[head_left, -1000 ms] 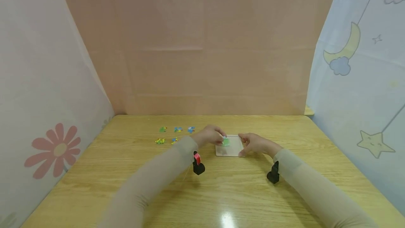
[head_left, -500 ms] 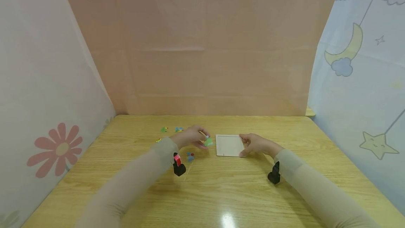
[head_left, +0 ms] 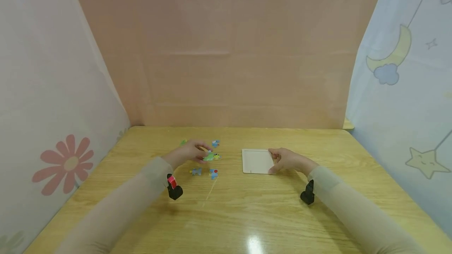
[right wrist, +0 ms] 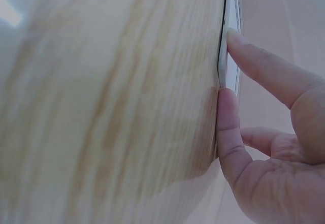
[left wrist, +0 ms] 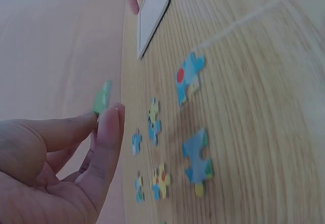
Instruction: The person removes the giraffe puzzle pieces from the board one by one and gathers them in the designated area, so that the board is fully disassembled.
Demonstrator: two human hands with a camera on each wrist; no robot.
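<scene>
My left hand (head_left: pixel 187 152) pinches a green jigsaw puzzle piece (left wrist: pixel 103 98) between thumb and fingertips, raised over the table among loose pieces. My right hand (head_left: pixel 287 160) holds the right edge of a flat, pale square puzzle tray (head_left: pixel 257 162), thumb at its near corner. The right wrist view shows fingertips on the tray's rim (right wrist: pixel 222 69). Below the left hand lie a blue piece with a red dot (left wrist: pixel 189 79) and a blue piece with a yellow tab (left wrist: pixel 197 155). A yellow and blue piece (left wrist: pixel 154 122) lies beyond them.
More puzzle pieces lie farther back, among them a small blue one (head_left: pixel 215 143) and a yellow one with red spots (left wrist: pixel 161 182). The wooden table (head_left: pixel 268 214) is bounded by a pinkish backdrop (head_left: pixel 226 89) and patterned cloths at both sides.
My left hand has moved left with the green puzzle piece, from over the tray to above the loose pieces. The right hand has stayed at the tray's right edge.
</scene>
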